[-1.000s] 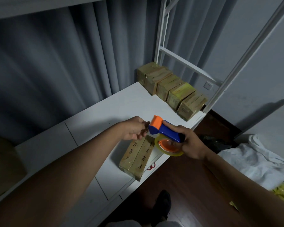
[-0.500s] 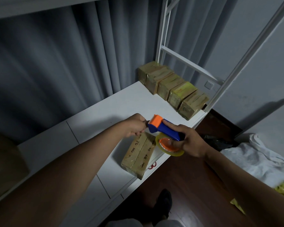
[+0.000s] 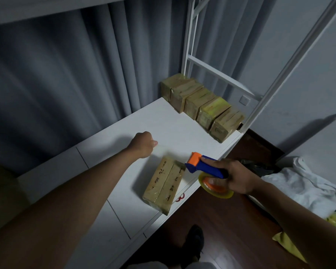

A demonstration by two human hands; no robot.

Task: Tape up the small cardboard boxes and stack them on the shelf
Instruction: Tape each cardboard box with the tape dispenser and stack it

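A small cardboard box (image 3: 164, 184) with handwriting on top lies near the front edge of the white shelf board (image 3: 124, 136). My right hand (image 3: 234, 178) grips the blue and orange tape dispenser (image 3: 203, 165), its orange head just past the box's far right corner and its yellowish tape roll (image 3: 216, 188) hanging below my fingers. My left hand (image 3: 144, 144) is held behind and left of the box with its fingers curled. It pinches the end of a faint clear tape strip (image 3: 173, 152) that stretches to the dispenser's head.
Several taped boxes (image 3: 202, 107) stand in a row at the shelf's far right end, beside the white metal frame (image 3: 260, 101). Grey curtains hang behind. White cloth (image 3: 303, 183) and a yellow item (image 3: 291, 247) lie on the wooden floor at right. My shoe (image 3: 195, 243) is below.
My left hand has moved away from the dispenser's head, back and to the left, drawing tape out. My right hand has lowered the dispenser toward the box's far end.
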